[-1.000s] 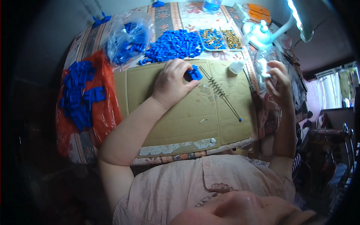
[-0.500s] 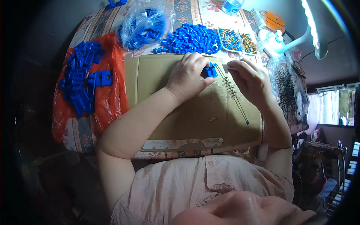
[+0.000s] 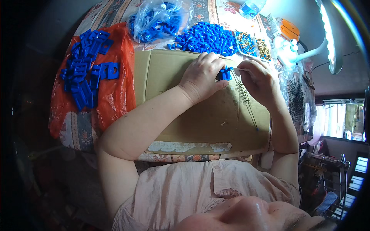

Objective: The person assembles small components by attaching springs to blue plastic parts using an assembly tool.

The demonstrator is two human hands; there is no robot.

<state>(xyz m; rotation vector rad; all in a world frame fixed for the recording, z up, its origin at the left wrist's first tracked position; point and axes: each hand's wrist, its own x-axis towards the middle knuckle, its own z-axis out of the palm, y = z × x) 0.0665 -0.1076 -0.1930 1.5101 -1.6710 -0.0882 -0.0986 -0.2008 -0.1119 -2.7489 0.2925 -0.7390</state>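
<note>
The right hand point(image 3: 261, 81) is the one that has been moving: a second ago it was hanging well out to the side, up by the lamp point(image 3: 284, 48), and now it is sitting just beside the left hand point(image 3: 202, 75). So the work is becoming two-handed, I'd judge, with the left steadying and the right doing the finer part.

The left hand is staying curled, its thumb and fingers closing around a small blue piece point(image 3: 226, 73) that is poking out on its right side. The right hand's fingers are bending inward, tips close together, facing that piece. A pale sliver point(image 3: 236, 72) is showing by those tips — too small to make out, and I cannot tell whether they are gripping it. A small white bottle, earlier standing between the hands and the lamp, is no longer showing; the right hand may be hiding or holding it.

Between the hands, a coiled wire point(image 3: 243, 93) is running from beside the blue piece down toward the right forearm, lying over the cardboard point(image 3: 185, 125). Beyond the left hand a heap of small blue parts point(image 3: 208, 38) is spreading; beyond the right, brass-coloured pins point(image 3: 264, 50) are lying — and well left of both, blue brackets point(image 3: 81, 69) are resting on a red plastic bag point(image 3: 117, 93).
</note>
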